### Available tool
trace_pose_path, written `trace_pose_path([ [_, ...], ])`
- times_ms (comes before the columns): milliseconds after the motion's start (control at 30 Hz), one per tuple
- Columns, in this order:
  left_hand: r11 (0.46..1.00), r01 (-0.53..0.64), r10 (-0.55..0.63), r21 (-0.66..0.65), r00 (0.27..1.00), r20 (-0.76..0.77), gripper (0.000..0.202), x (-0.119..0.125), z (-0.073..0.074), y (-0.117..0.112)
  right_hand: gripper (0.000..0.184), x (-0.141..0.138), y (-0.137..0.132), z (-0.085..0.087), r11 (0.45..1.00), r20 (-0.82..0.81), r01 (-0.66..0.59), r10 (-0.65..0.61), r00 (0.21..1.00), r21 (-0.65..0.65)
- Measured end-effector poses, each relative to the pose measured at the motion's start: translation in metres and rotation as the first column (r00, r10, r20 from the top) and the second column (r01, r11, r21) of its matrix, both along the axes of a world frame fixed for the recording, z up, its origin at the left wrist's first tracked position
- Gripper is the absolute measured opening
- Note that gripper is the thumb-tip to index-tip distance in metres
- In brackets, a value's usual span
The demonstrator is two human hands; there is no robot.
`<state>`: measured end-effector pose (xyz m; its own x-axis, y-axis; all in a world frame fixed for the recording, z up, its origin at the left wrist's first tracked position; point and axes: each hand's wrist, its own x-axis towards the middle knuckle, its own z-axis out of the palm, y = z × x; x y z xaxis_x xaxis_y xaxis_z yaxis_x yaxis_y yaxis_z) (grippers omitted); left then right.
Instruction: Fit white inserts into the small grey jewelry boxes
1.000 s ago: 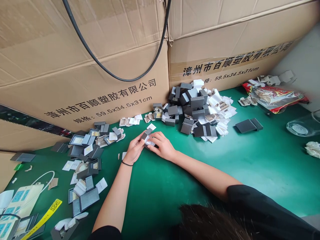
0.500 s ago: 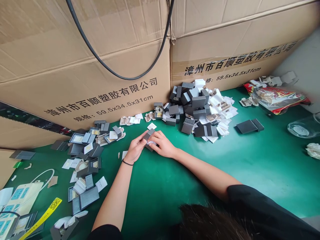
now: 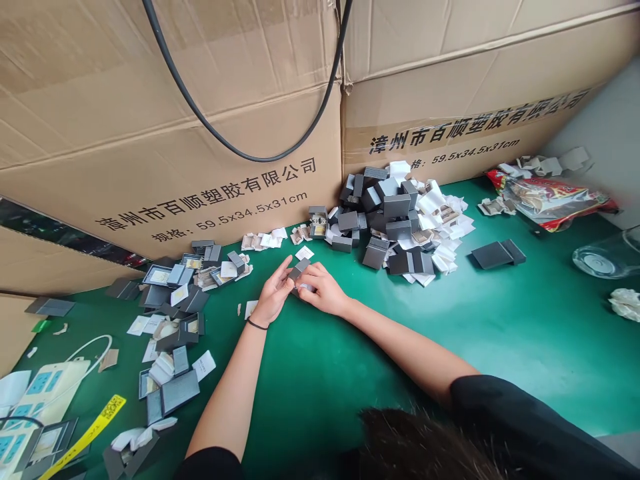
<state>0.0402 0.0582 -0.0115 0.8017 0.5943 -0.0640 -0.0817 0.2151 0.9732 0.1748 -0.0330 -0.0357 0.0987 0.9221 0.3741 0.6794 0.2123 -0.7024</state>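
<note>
Both hands meet over the green table (image 3: 350, 373) on a small open grey box (image 3: 299, 270). My left hand (image 3: 273, 297) grips the box from the left with fingers curled. My right hand (image 3: 323, 290) pinches its right side, where a white insert shows under the fingers. Behind them sits a heap of grey boxes and white inserts (image 3: 400, 213). A second scatter of open grey boxes and cards (image 3: 175, 300) lies to the left.
Two large cardboard cartons (image 3: 200, 133) wall the back, with a black cable (image 3: 240, 150) hanging across them. A flat grey box (image 3: 497, 253), a red bag (image 3: 550, 197) and a glass dish (image 3: 605, 257) lie at the right. A power strip (image 3: 35, 393) sits at the lower left.
The hands have stayed in place, turning the small grey box slightly between the fingers. The view has shifted a little.
</note>
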Motion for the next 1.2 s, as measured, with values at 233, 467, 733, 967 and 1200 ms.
trace_pose_path([
  [233,0.999,-0.033,0.034,-0.012,0.999,0.019,0.064,0.001,0.003,-0.002,0.055,-0.005,-0.004,-0.001,0.989,0.033,0.130,-0.132,0.991,0.065],
  [467,0.998,-0.069,0.069,0.004,0.996,0.061,0.066,0.000,0.000,0.000,0.057,-0.009,-0.006,-0.003,0.997,0.083,0.059,-0.063,0.995,0.050],
  [733,0.993,-0.114,0.113,0.021,0.992,0.048,0.064,0.002,0.001,0.004,0.057,-0.007,-0.011,0.001,0.999,0.193,-0.017,0.025,0.981,-0.043],
  [967,0.973,-0.176,0.196,-0.149,0.972,0.127,0.049,-0.002,0.001,0.011,0.055,0.007,-0.007,0.012,0.980,-0.377,0.009,-0.085,0.922,-0.197],
  [1200,0.982,-0.113,0.143,-0.150,0.968,0.205,0.042,0.010,0.011,-0.016,0.071,0.018,-0.007,0.017,0.860,-0.590,-0.357,0.084,0.803,-0.364],
])
